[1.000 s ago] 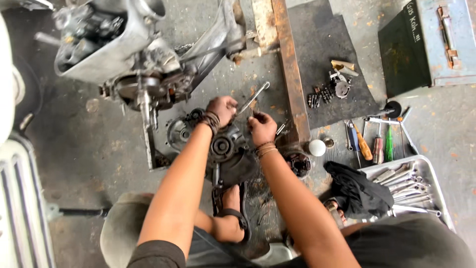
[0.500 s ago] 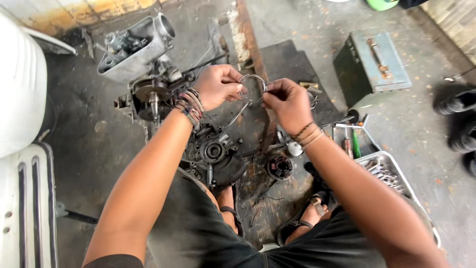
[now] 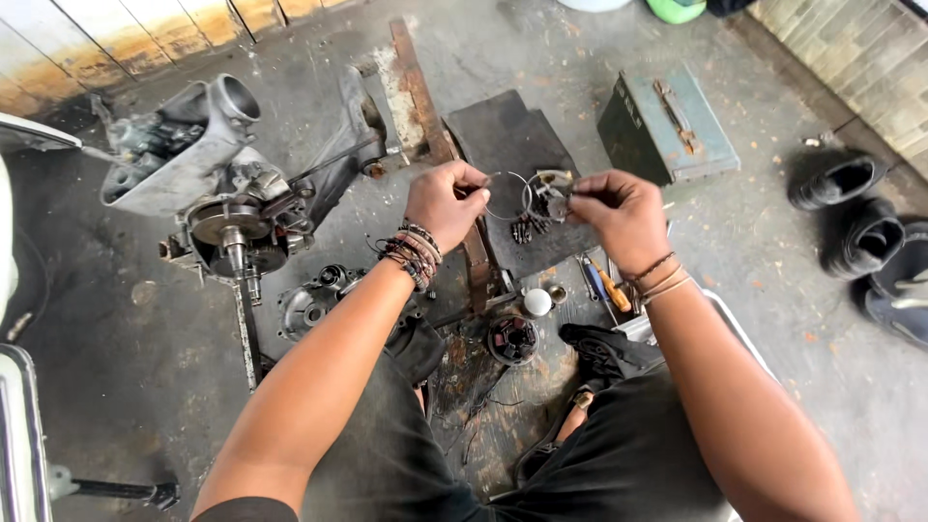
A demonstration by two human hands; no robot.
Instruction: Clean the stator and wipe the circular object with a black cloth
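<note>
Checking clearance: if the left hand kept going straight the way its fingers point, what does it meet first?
The left hand points right, across the thin wire ring it pinches. First contact would likely be the right hand gripping the ring's other side, though depth is unclear.

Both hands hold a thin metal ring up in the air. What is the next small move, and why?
Probably lower the thin metal ring gently. The left hand and right hand pinch its opposite sides above the dark floor mat, away from the grey engine block; it looks easy to bend.
</note>
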